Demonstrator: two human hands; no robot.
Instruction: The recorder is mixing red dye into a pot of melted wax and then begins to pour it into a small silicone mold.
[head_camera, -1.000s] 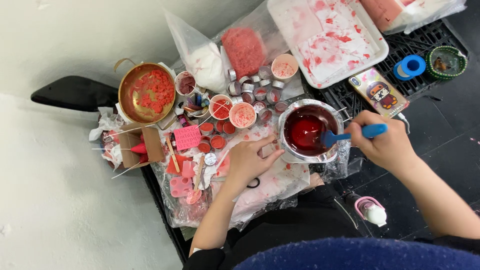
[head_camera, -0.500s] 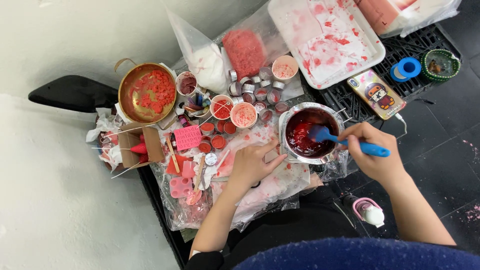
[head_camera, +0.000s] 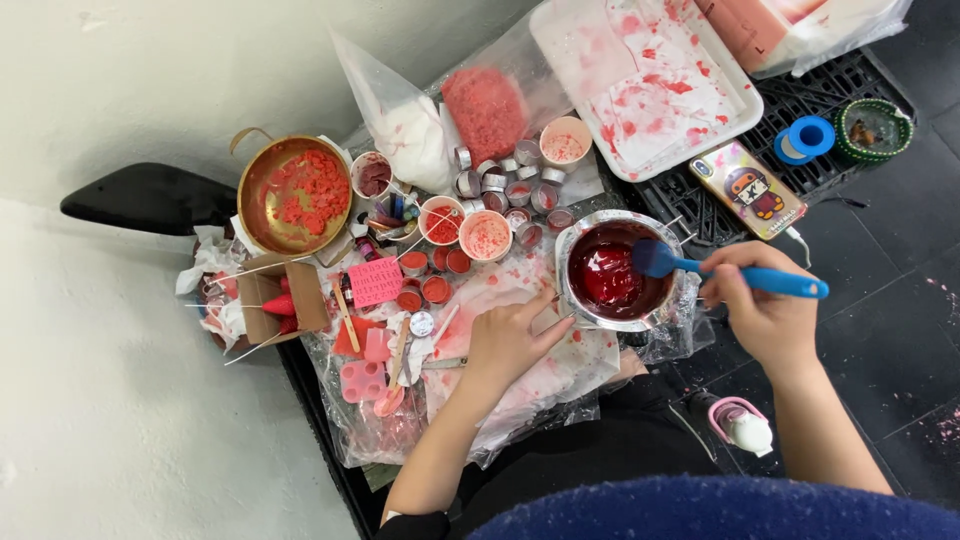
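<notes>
Head view is looking down on a steel bowl (head_camera: 610, 272) holding glossy dark red liquid. The right hand (head_camera: 765, 310) is gripping a blue spatula (head_camera: 735, 274) by its handle, and the blade is dipping into the liquid at the bowl's right side. The left hand (head_camera: 508, 338) is lying flat and unclenched, grasping nothing, on red-stained plastic sheet (head_camera: 540, 370) just left of the bowl, with its fingertips nearly touching the rim.

Far left of the bowl, a brass pan (head_camera: 293, 195) is carrying red crumbs. Between pan and bowl, two small cups (head_camera: 486, 235) are sitting with red and pink grains in them, and a dark-filled cup (head_camera: 372, 175) is standing near the pan. Above the bowl, a pale cup (head_camera: 565, 142) is showing pink specks, with a cluster of little metal tins (head_camera: 510, 180) beside it, some filled red. Further up, a white tray (head_camera: 650, 80) is smeared with red.

A clear bag (head_camera: 485, 105) of red granules is lying above the tins, and a bag of white matter (head_camera: 415, 135) is leaning left of it. A pink square card (head_camera: 376, 281) is resting left of the bowl, near an open cardboard box (head_camera: 278, 305). Right of the bowl, a phone (head_camera: 748, 188) with a cartoon case is lying on a black crate (head_camera: 800, 100), alongside a blue tape roll (head_camera: 808, 139) and a green-rimmed dish (head_camera: 872, 128).
</notes>
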